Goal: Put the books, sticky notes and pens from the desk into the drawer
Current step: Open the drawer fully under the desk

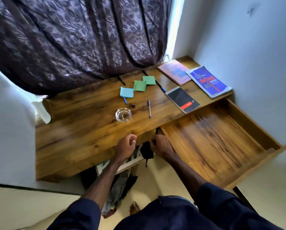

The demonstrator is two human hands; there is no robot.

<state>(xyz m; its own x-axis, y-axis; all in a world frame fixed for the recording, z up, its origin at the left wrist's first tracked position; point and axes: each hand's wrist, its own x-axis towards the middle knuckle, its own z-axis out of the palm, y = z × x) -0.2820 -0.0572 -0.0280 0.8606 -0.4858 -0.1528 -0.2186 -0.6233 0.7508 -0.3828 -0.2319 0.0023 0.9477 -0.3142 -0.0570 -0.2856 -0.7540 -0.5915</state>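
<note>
- Drawer: pulled out just right of the right hand; bare floor, low walls, ample room.
- Books: three, beyond the right hand on the desk; likely stiff and weighty, best grasped by a long edge.
- Hands: the left hand and the right are curled at the desk front; whether they grasp anything cannot be told.
- Sticky notes: ahead of the left hand; light, limp.
- Pens: scattered ahead; slim, liable to roll.
</note>
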